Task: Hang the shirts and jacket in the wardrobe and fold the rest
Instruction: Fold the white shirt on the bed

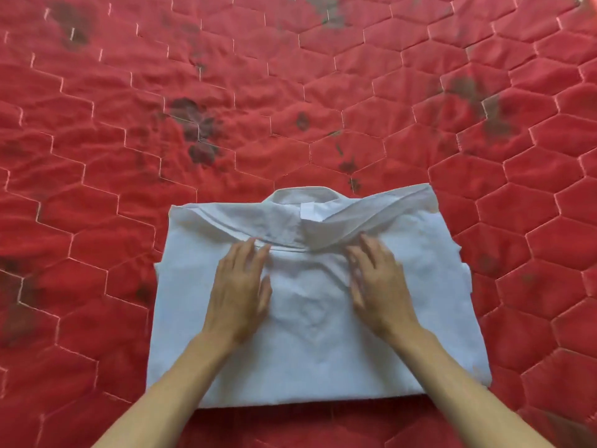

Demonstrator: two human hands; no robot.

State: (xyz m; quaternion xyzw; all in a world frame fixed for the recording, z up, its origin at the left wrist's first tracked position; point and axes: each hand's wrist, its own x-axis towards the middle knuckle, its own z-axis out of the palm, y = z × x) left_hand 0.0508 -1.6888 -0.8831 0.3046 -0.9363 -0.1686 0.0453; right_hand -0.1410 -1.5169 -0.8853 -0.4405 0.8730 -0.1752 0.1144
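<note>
Both hands, left and right, lie flat with open fingers on the folded white garment on the red quilt. Risk imo: the loose sleeve flap up top slides and the fold bunches if they push unevenly.

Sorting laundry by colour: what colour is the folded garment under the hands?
White, clearest in the head view: garment.
</note>
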